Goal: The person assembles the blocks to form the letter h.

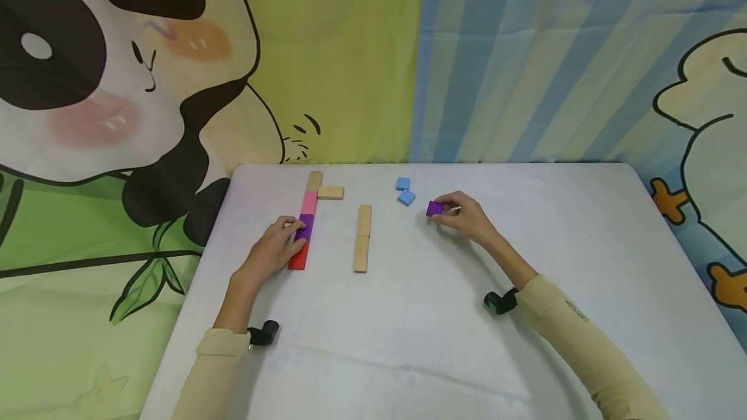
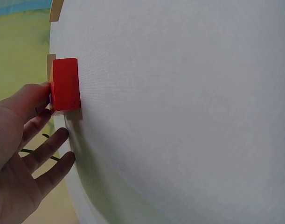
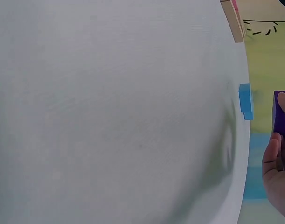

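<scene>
A row on the white table holds a red block (image 1: 298, 258), a purple block (image 1: 305, 228), a pink block (image 1: 309, 202) and a plain wooden block (image 1: 314, 180) at its far end. My left hand (image 1: 271, 250) pinches the row's purple block between thumb and fingers, just behind the red block's near end (image 2: 66, 85). Two other fingers spread out below it in the left wrist view. Raised above the table, a second purple block (image 1: 434, 208) is held at the fingertips of my right hand (image 1: 465, 217). That block (image 3: 279, 113) shows at the right edge of the right wrist view.
Another wooden block (image 1: 331, 193) juts sideways from the row's far end. Two wooden blocks (image 1: 363, 238) lie end to end right of the row. Two small blue blocks (image 1: 406, 198) sit farther back, left of my right hand. A patterned curtain (image 1: 338, 57) hangs behind the table.
</scene>
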Demonstrator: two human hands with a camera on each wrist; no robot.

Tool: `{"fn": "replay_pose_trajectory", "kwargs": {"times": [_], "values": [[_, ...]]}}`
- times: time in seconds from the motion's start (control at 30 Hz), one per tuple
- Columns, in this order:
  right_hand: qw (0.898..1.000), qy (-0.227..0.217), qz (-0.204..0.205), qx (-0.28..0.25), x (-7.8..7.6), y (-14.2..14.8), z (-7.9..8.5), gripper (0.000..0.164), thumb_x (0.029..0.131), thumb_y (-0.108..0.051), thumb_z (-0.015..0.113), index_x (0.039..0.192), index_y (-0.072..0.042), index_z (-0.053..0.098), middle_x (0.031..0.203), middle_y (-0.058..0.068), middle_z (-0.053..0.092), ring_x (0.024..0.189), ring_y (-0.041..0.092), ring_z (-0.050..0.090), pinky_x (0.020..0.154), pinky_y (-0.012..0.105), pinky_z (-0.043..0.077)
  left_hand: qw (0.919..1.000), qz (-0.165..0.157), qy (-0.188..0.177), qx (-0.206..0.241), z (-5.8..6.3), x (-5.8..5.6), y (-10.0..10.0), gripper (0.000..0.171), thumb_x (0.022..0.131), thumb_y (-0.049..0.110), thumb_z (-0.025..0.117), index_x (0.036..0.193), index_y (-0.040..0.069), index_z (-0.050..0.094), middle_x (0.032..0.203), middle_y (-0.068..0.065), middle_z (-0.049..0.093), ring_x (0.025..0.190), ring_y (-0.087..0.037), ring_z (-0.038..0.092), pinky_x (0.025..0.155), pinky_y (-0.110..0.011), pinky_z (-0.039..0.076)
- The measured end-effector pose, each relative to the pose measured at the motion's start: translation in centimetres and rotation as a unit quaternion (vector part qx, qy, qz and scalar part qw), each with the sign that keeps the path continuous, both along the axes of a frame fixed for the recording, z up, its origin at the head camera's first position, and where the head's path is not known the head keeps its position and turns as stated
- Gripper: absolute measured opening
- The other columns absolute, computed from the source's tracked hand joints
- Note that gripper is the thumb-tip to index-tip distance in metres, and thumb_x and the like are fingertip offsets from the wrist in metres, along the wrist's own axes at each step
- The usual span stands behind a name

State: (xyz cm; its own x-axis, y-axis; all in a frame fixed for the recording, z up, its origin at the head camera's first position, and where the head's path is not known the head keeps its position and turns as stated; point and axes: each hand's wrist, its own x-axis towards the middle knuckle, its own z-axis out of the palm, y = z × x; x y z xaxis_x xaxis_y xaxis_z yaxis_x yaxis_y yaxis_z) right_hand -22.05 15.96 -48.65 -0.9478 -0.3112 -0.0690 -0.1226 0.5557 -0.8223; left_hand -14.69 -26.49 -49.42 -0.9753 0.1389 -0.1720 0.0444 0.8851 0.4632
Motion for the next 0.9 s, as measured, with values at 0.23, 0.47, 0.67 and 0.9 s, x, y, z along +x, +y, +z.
{"fn": "replay_pose_trajectory", "kwargs": {"times": [0.23, 0.47, 0.67, 0.9], "values": [[1.000, 0.024, 0.014, -0.011, -0.8, -1.5, 0.3, 0.038, 0.085, -0.015, 0.074, 0.118, 0.001, 0.063, 0.112, 0.017, 0.060, 0.099, 0.027, 0.057, 0.081, 0.026, 0.050, 1.0000, 0.001, 0.003, 0.003, 0.0, 0.1, 0.0, 0.047, 0.096, 0.028, 0.061, 0.139, 0.012, 0.051, 0.143, -0.011, 0.041, 0.132, -0.033, 0.040, 0.106, -0.054, 0.044], [0.999, 0.016, 0.026, -0.028, -1.7, -3.5, 0.5, 0.038, 0.085, -0.017, 0.074, 0.118, -0.002, 0.063, 0.113, 0.015, 0.060, 0.100, 0.026, 0.055, 0.082, 0.026, 0.049, 1.0000, 0.003, 0.001, 0.006, 0.1, 0.1, 0.0, 0.047, 0.096, 0.028, 0.061, 0.139, 0.013, 0.051, 0.143, -0.010, 0.041, 0.133, -0.032, 0.040, 0.106, -0.054, 0.044], [0.999, 0.020, 0.032, -0.039, -2.6, -5.2, 0.7, 0.038, 0.086, -0.016, 0.074, 0.119, 0.000, 0.063, 0.114, 0.017, 0.059, 0.101, 0.028, 0.056, 0.081, 0.027, 0.049, 1.0000, 0.001, 0.002, 0.006, 0.1, 0.1, 0.0, 0.048, 0.096, 0.029, 0.061, 0.139, 0.013, 0.051, 0.142, -0.010, 0.041, 0.132, -0.031, 0.041, 0.106, -0.053, 0.044], [0.998, 0.023, 0.042, -0.034, -3.3, -6.8, 0.8, 0.039, 0.086, -0.017, 0.073, 0.120, 0.000, 0.063, 0.116, 0.017, 0.058, 0.102, 0.028, 0.057, 0.083, 0.029, 0.052, 1.0000, 0.000, 0.003, 0.006, 0.1, 0.1, -0.1, 0.048, 0.095, 0.028, 0.061, 0.139, 0.012, 0.051, 0.141, -0.011, 0.042, 0.131, -0.032, 0.041, 0.105, -0.054, 0.045]]}}
